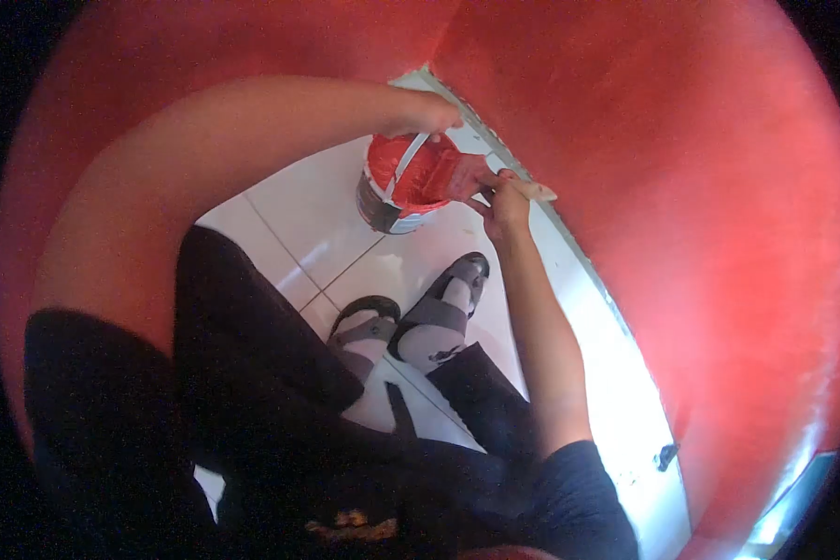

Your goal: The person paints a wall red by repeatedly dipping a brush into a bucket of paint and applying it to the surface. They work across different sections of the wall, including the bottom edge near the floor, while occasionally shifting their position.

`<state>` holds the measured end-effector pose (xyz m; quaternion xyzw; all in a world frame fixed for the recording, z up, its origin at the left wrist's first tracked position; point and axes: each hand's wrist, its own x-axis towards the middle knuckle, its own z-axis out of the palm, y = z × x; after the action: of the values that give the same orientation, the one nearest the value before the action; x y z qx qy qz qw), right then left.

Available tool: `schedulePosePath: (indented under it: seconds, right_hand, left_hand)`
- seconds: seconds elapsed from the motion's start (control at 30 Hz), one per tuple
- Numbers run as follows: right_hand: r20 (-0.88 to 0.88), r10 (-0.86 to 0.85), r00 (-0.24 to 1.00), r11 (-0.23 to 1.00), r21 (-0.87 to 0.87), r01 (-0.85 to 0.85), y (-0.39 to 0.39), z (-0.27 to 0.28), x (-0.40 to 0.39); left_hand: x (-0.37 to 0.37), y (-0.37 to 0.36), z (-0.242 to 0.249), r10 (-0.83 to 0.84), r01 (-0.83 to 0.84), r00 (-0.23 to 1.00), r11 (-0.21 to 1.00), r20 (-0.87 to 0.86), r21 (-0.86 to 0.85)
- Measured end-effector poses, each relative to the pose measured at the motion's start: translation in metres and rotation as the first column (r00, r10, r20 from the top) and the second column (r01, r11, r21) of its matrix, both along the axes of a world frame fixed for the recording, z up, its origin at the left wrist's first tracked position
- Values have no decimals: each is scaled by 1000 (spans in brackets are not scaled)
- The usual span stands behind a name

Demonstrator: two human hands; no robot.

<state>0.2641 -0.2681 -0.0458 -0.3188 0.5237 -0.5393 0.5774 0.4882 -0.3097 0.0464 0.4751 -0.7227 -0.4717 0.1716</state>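
Your knees and sandals (420, 327) sit below the grips. Left hand (429, 117) clenches the bucket (401, 187) handle; right hand (504, 201) grasps the brush (523, 187) at its rim. Loading step; next needs a controlled lift to the wall (700, 187).

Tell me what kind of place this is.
Probably a room indoors being painted: red walls, a white tiled floor, and a paint bucket held by the left hand while the right hand grips a brush.

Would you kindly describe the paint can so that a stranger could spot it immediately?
Start at the red wall and drop to the white tiled floor at its foot. The paint can stands there, ahead of the sandalled feet: the only round container, smeared red inside, left hand on its handle.
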Motion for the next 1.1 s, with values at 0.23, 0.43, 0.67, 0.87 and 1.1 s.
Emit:
schedulePosePath:
  seconds: [0.23, 0.43, 0.67, 0.87, 1.1]
  right_hand:
    - [278, -253, 927, 967, 57, 247, 35, -13, 16]
    - [340, -367, 866, 930, 106, 353, 39, -15, 29]
    - [410, -375, 831, 924, 91, 372, 45, 2, 39]
    - [408, -354, 841, 933, 91, 348, 47, -7, 49]
    - [362, -298, 883, 949, 10, 316, 51, -12, 53]
  left_hand:
    - [21, 66, 57, 142, -274, 907, 914, 396, 299]
    - [61, 124, 117, 217, -279, 942, 929, 254, 243]
    - [66, 157, 171, 215, -221, 972, 973, 91, 65]
    - [86, 156, 154, 212, -212, 977, 977, 24, -15]
    - [82, 106, 86, 209, -251, 934, 961, -290, -115]
